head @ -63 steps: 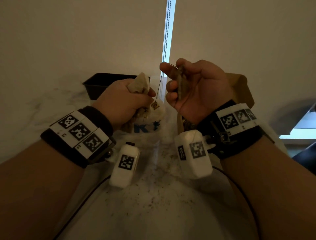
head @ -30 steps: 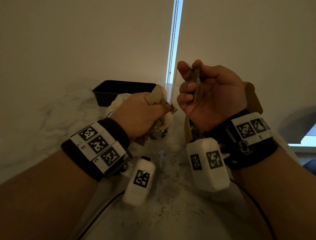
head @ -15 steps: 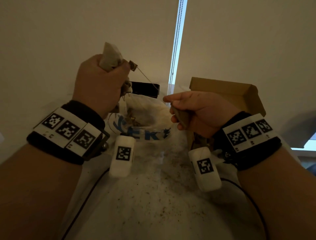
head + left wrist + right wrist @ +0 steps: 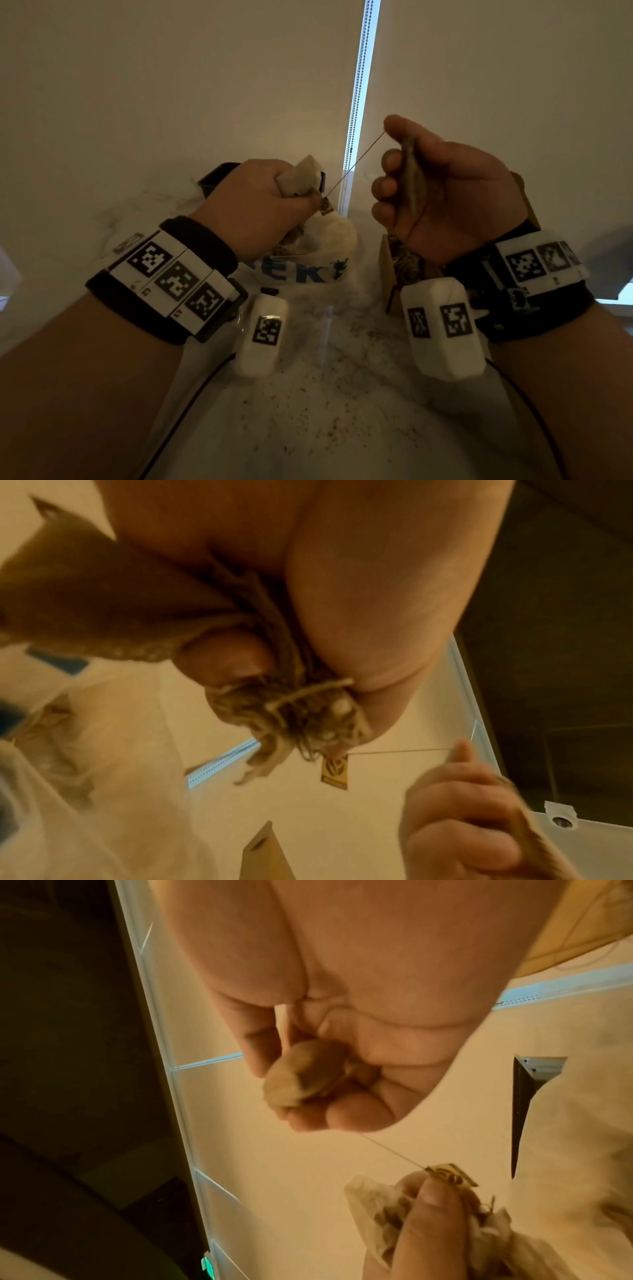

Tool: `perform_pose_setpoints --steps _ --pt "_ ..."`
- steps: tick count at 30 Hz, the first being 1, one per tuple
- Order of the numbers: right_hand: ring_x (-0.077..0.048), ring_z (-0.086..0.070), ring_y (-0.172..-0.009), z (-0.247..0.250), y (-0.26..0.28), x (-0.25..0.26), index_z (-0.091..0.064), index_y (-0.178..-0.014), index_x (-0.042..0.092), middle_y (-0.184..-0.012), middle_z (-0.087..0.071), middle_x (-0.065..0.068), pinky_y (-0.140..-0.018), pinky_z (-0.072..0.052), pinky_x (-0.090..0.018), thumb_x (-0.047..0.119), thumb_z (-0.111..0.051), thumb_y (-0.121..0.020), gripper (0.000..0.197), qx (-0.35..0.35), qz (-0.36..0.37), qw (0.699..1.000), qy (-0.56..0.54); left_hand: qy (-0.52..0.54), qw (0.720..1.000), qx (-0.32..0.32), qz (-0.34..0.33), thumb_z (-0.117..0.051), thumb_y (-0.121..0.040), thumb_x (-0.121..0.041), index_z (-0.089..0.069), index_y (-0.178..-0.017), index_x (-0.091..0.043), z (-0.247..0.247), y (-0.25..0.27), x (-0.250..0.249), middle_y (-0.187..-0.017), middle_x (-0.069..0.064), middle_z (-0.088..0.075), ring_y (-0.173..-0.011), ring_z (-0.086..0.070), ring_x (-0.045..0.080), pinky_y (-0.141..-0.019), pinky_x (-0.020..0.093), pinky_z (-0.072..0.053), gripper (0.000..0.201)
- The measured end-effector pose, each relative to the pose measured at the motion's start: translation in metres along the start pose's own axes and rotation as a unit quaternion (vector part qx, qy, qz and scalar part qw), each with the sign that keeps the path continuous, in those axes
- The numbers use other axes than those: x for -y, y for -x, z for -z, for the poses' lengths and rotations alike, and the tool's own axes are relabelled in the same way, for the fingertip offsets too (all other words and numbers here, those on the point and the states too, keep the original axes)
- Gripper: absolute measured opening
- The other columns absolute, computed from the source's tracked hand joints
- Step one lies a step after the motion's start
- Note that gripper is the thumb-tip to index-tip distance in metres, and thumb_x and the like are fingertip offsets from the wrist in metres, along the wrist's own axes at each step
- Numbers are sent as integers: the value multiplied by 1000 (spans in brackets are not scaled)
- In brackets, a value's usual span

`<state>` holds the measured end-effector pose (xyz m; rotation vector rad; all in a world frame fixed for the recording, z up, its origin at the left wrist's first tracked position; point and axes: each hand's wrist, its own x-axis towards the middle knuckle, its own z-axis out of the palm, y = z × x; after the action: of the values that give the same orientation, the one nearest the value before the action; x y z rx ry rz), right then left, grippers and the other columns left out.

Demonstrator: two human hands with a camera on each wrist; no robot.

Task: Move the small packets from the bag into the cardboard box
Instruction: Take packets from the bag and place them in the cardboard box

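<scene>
You grip a tangled clump of pale paper packets (image 4: 298, 179) in your left hand (image 4: 250, 209) and one tan packet (image 4: 412, 178) in your right hand (image 4: 445, 202), a taut thread (image 4: 354, 164) joining them above the blue-printed clear plastic bag (image 4: 308, 267) and brown cardboard box (image 4: 397, 270) at the counter's far edge, so both loads remain undelivered.

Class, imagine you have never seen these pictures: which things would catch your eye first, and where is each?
First, the thin string stretched taut between two raised hands. The left hand grips a bunch of packets above the bag, a small tag dangling beside it. The right hand holds one packet above the cardboard box, where more packets lie.
</scene>
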<state>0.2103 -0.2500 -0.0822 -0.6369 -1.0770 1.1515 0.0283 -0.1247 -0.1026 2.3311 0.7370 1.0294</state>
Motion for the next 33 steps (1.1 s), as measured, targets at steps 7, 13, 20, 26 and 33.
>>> perform_pose_setpoints --steps 7,13,20,26,33 --pt "-16 -61 -71 5 -10 -10 -64 -111 20 -101 -63 -7 -59 -50 -27 14 -43 -96 27 -108 32 993 16 61 994 87 -14 -68 -90 -32 -72 -92 -5 -2 6 -9 -76 8 -70 -63 -65 13 -58 18 -50 27" --pt "-20 -64 -74 3 -13 -20 -65 -111 14 -89 -69 -6 -60 -53 -28 7 -50 -97 22 -206 24 973 103 215 972 83 44 -71 -89 -33 -75 -88 -21 -1 8 -10 -83 5 -75 -77 -73 22 -69 38 -58 13" --pt "-26 -66 -81 -2 -15 -30 -70 -103 22 -94 -71 -6 -64 -53 -31 14 -60 -93 17 -213 -17 957 197 371 921 55 104 -65 -94 -22 -70 -83 -14 -4 6 -15 -72 4 -68 -65 -67 21 -64 35 -56 15" --pt "-8 -61 -62 -6 -16 -38 -72 -96 26 -79 -72 3 -50 -39 -22 15 -63 -91 15 -224 -7 944 244 379 913 46 140 -67 -94 -23 -73 -94 -8 -13 7 -16 -81 10 -73 -72 -71 25 -72 40 -59 16" --pt "-9 -58 -59 -10 -15 -38 -73 -95 23 -81 -71 -1 -42 -31 -19 12 -62 -91 16 -228 2 951 211 333 933 9 139 -68 -93 -27 -71 -105 1 -18 8 -18 -99 25 -73 -89 -71 43 -81 55 -60 30"
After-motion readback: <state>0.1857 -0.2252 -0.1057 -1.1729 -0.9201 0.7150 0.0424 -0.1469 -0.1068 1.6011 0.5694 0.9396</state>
